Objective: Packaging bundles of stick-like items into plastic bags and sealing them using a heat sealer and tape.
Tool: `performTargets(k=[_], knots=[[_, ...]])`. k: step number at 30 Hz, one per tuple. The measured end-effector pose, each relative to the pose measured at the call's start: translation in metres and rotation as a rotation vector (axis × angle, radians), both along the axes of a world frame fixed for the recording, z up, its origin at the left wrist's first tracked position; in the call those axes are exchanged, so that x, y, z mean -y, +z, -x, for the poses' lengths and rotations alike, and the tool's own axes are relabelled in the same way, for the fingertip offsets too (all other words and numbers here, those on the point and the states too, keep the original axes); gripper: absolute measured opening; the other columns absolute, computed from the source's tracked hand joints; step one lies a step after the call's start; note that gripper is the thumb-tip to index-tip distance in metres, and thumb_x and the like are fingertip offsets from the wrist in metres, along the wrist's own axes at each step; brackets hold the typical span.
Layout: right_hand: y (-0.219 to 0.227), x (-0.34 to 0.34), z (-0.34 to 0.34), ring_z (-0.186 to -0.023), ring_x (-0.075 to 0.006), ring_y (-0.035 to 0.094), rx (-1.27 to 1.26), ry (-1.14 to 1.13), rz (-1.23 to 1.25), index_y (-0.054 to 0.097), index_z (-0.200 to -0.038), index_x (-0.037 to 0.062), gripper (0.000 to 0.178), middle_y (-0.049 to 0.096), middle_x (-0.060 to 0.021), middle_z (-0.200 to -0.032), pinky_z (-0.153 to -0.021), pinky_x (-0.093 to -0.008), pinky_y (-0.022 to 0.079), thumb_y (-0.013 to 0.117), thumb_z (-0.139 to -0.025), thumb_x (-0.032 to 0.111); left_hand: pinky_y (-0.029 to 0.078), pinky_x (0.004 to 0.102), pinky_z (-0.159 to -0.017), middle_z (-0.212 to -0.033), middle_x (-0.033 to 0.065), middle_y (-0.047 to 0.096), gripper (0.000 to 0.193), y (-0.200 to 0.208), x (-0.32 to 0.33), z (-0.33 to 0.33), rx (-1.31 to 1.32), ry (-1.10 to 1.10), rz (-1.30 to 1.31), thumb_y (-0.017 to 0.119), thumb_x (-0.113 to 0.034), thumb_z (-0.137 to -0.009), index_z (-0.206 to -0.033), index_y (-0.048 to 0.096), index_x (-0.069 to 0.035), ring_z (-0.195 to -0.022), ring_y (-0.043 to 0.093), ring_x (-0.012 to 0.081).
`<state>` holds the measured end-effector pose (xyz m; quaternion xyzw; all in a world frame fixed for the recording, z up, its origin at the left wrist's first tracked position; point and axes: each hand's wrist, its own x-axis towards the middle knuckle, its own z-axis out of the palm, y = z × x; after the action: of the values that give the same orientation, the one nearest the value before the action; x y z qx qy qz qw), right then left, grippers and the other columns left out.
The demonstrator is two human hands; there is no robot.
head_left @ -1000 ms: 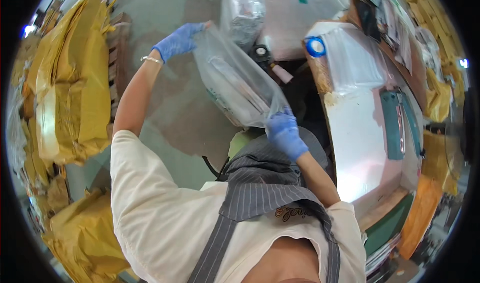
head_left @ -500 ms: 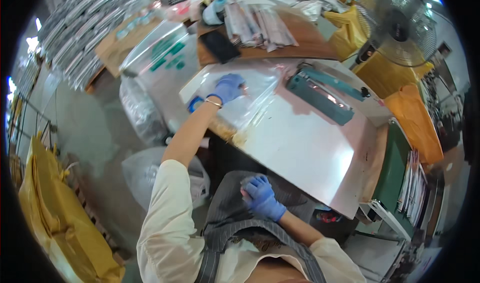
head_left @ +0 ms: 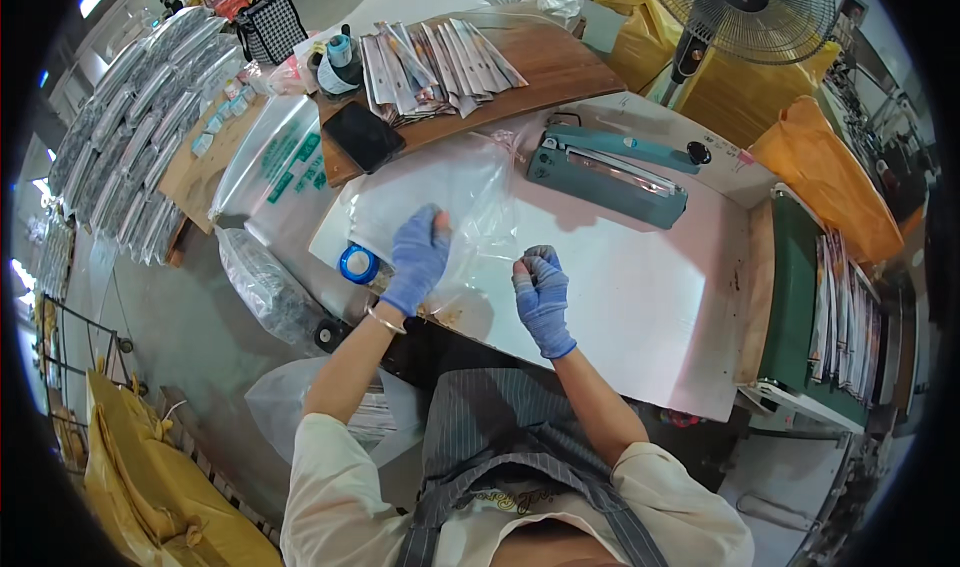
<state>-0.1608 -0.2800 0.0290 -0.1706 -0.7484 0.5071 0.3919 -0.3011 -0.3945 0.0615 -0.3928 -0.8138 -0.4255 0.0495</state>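
On the white tabletop lies a pile of clear plastic bags point(head_left: 490, 202). My left hand point(head_left: 418, 259), in a blue glove with a bare thumb tip, rests over the near left part of the pile, its fingers lying fairly flat. Close to the pile's near right edge, my right hand point(head_left: 545, 305), gloved the same way, is closed with thumb and fingertips together at a clear bag's edge. A blue tape roll point(head_left: 358, 264) sits left of my left hand. Farther back stands a grey-green impulse heat sealer point(head_left: 607, 182), its arm lying over the base.
A brown wooden shelf point(head_left: 560, 62) behind carries a row of packed sleeves point(head_left: 440, 67), a black phone point(head_left: 363, 138) and a bottle point(head_left: 340, 52). At the back right stands a fan point(head_left: 745, 2). Yellow sacks point(head_left: 160, 477) lie at the lower left.
My right hand has risen from my lap to the edge of the bags. My left hand has drawn back toward me over the pile. The view has shifted.
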Motion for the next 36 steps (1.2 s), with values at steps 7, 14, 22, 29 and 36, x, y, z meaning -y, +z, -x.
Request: performTargets(k=[7,14,22,29,36], knots=[[0.0,0.034,-0.019,-0.06,-0.0242,0.047,-0.043,0.017,-0.121,0.048,-0.069,-0.002,0.009,0.047,-0.0143,-0.07,-0.057,-0.0324,0.04,0.054,-0.075,0.002,0.019,0.0525,-0.103,-0.139,0.021,0.024,0.05,-0.011,-0.008,-0.028,-0.326,0.029,0.412,0.054,-0.03,-0.079,-0.127,0.045,-0.018,-0.127,0.021,0.0405],[0.011,0.005,-0.006,-0.11,-0.0373,0.04,0.242,-0.196,-0.551,0.051,-0.098,0.0035,0.044,0.045,-0.0202,-0.115,-0.093,-0.0444,0.034,0.069,-0.06,0.015,0.048,0.0412,-0.073,-0.107,0.0188,0.055,0.055,-0.027,0.002,-0.027,-0.296,-0.129,0.2,0.051,-0.014,-0.073,-0.125,0.041,-0.003,-0.083,0.057,0.0359],[-0.053,-0.129,0.004,-0.119,-0.0368,0.035,0.261,-0.169,-0.409,0.04,-0.124,0.0025,0.079,0.038,-0.0212,-0.127,-0.1,-0.0418,0.029,0.073,-0.061,0.037,0.049,0.0392,-0.059,-0.127,0.0014,0.048,0.026,-0.034,0.036,-0.033,-0.292,-0.196,0.353,0.055,-0.024,-0.078,-0.103,0.059,-0.018,-0.063,0.061,0.0284],[-0.097,-0.106,-0.24,-0.103,-0.0381,0.046,0.49,-0.509,-0.561,0.052,-0.103,0.0008,0.04,0.049,-0.0196,-0.112,-0.09,-0.045,0.037,0.061,-0.07,0.023,0.051,0.0328,-0.059,-0.114,0.007,0.056,0.018,-0.019,-0.02,-0.129,-0.045,-0.734,0.041,0.069,-0.013,-0.069,-0.085,0.062,-0.012,-0.068,0.062,0.026],[-0.113,-0.088,-0.35,-0.1,-0.0363,0.047,0.687,-1.031,-0.707,0.054,-0.097,0.0021,0.033,0.051,-0.0177,-0.105,-0.086,-0.044,0.038,0.056,-0.065,0.013,0.028,0.0436,-0.101,-0.128,0.0161,0.044,0.046,-0.127,-0.165,-0.12,-0.42,-0.546,0.192,0.057,-0.025,-0.075,-0.115,0.051,-0.005,-0.122,0.037,0.0324]])
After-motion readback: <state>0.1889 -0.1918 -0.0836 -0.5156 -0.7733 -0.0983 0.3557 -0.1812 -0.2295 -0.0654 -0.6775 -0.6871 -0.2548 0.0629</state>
